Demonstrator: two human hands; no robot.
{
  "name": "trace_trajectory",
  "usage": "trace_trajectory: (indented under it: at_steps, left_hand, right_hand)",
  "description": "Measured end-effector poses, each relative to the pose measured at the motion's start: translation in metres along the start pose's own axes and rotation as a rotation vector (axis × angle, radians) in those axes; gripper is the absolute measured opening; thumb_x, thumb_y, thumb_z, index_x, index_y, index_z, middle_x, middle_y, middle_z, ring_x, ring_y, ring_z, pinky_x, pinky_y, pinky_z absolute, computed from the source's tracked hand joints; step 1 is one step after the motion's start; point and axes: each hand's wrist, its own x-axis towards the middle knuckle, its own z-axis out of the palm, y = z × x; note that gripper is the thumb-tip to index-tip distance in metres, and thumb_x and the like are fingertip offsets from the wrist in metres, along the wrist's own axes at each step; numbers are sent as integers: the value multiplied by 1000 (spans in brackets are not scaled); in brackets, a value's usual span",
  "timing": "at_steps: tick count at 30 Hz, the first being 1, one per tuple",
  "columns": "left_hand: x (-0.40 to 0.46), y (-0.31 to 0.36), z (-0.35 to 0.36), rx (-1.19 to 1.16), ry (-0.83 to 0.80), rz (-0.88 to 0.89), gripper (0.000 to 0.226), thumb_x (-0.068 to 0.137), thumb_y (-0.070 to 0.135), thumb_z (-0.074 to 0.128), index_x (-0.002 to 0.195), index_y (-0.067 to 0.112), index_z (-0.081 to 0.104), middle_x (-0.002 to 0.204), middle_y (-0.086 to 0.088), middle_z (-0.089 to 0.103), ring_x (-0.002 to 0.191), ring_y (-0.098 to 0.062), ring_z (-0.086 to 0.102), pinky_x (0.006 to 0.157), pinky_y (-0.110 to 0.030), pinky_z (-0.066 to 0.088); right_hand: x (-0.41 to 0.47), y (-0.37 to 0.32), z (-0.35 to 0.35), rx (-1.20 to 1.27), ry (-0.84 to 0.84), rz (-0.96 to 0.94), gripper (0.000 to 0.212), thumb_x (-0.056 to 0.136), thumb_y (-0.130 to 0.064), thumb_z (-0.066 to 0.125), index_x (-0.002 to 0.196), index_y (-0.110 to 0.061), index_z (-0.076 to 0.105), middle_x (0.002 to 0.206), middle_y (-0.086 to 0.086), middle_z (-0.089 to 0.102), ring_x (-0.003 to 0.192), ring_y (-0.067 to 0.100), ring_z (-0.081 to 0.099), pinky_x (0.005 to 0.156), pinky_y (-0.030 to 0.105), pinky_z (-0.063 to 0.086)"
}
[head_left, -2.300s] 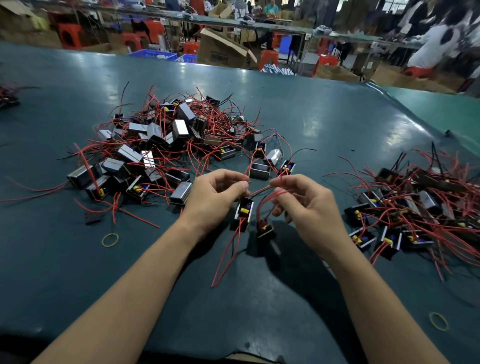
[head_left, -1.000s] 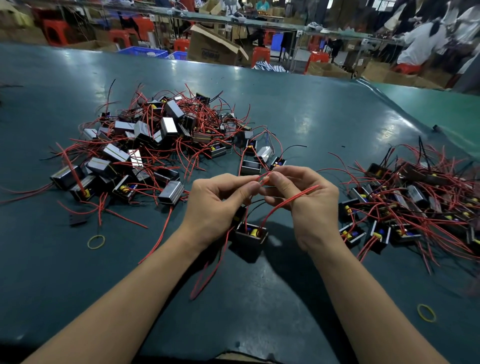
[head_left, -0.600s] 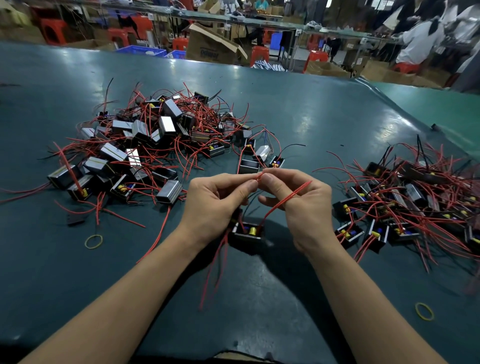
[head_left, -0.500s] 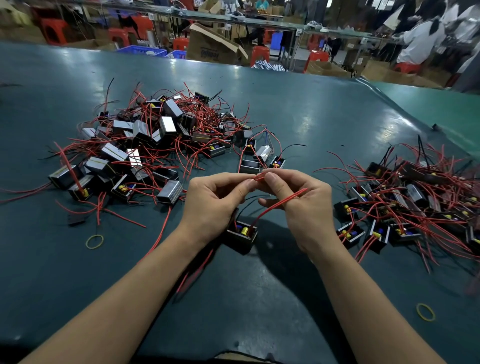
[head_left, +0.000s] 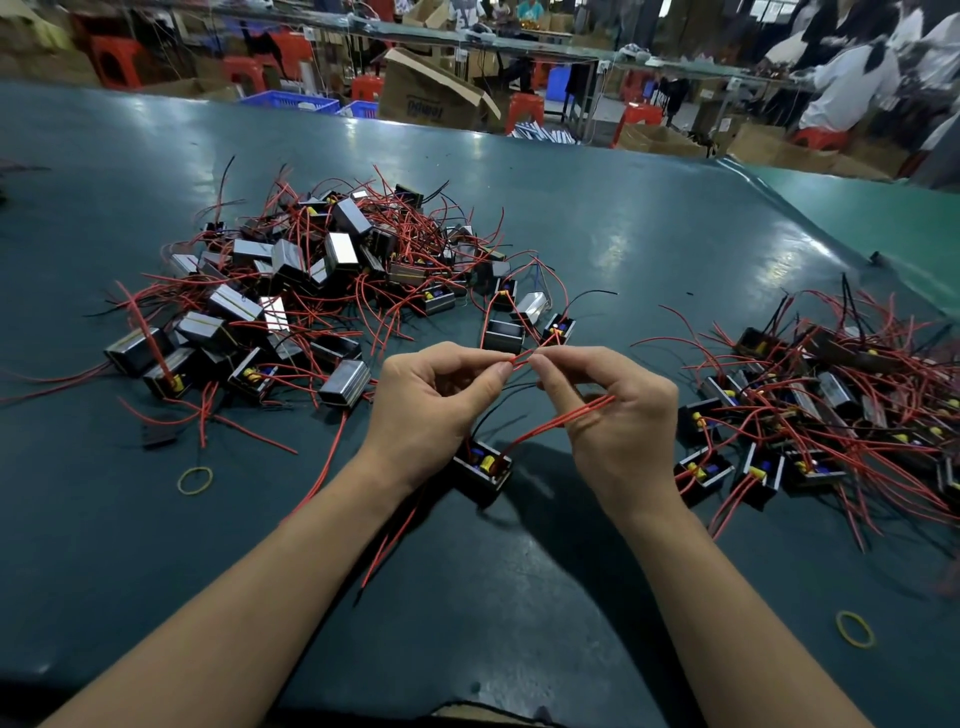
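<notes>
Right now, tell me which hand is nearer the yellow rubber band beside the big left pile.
Left. The left hand sits right of the rubber band, pinching a red wire; the right hand is farther right still, beyond the left hand.

Red wires (head_left: 558, 423), black box (head_left: 480, 475) w/ yellow part, teal table (head_left: 597, 234), yellow bands (head_left: 195, 479).

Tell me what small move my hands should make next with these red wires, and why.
Probably roll the fingertips against each other to twist the red wire ends together. The left hand and the right hand each pinch a wire just where the two cross, above the black module that they seem to run from. No finished twist shows there.
</notes>
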Motion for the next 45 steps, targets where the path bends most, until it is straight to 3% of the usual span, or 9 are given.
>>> trace_trajectory:
  at_steps: [8, 15, 21, 26, 30, 32, 35, 39, 45]
  left_hand:
    - [0, 0, -2, 13, -35, 10, 8, 83, 3, 73, 90, 6, 77, 81, -21, 70, 77, -42, 61, 68, -43, 48]
    - [1, 0, -5, 59, -122, 35, 8, 82, 0, 73, 87, 5, 77, 72, -4, 65, 64, -12, 54, 61, -21, 41]
    - [0, -1, -5, 137, -129, 100, 8, 81, 1, 75, 87, 5, 78, 70, 3, 63, 60, -2, 52, 58, -14, 38]
    - [-1, -5, -3, 227, -111, 130, 8, 80, 5, 76, 87, 9, 79, 72, 1, 65, 62, -3, 55, 58, -15, 39]
    - [2, -6, -5, 189, -70, 105, 9, 81, 2, 75, 86, 9, 78, 71, 2, 64, 61, -2, 54, 61, -15, 40]
    - [2, -6, -5, 174, -65, 91, 9, 82, 2, 74, 86, 8, 78, 70, 3, 64, 61, -2, 54, 62, -16, 40]
    - [2, -5, -5, 164, -77, 73, 7, 82, 2, 74, 85, 7, 78, 70, 1, 64, 60, -3, 53, 61, -17, 40]
    - [1, -2, -5, 149, -88, 54, 7, 82, 1, 74, 84, 7, 77, 69, 1, 64, 61, -4, 54, 60, -16, 41]
    - [0, -1, -6, 132, -107, 48, 6, 82, 1, 74, 85, 6, 77, 69, 2, 63, 62, -7, 54, 60, -20, 41]
  right_hand:
    - [5, 8, 0, -150, 17, -216, 12, 83, -2, 74, 95, -1, 77, 88, 12, 67, 68, 23, 64, 64, 25, 50]
    - [11, 4, -11, 307, -270, 451, 6, 88, -13, 67, 84, -14, 71, 68, 0, 66, 63, 16, 65, 40, 27, 47]
    - [11, 2, -9, 391, -289, 675, 22, 92, -17, 64, 73, -7, 65, 53, 0, 58, 46, 10, 57, 35, 21, 39]
    - [-4, 1, 5, -204, -124, 165, 28, 94, -19, 64, 70, -4, 61, 54, 4, 54, 49, 17, 47, 50, 30, 39]
    - [1, 6, -4, -283, -160, -128, 14, 90, -13, 70, 81, -3, 66, 71, 4, 60, 62, 17, 53, 59, 21, 44]
    - [5, 10, -13, -248, -190, -142, 13, 83, -9, 76, 91, -3, 68, 79, 4, 63, 66, 15, 57, 61, 8, 39]
    - [8, 15, -17, -260, -225, -174, 22, 84, -1, 73, 106, -2, 70, 87, 6, 65, 71, 17, 61, 65, 10, 40]
    - [9, 13, -14, -257, -201, -274, 6, 86, -1, 70, 89, 2, 75, 80, 10, 68, 67, 22, 65, 64, 25, 51]
    - [6, 4, -16, -145, -350, -64, 16, 95, -9, 60, 83, -2, 67, 64, 3, 60, 56, 19, 57, 56, 27, 47]
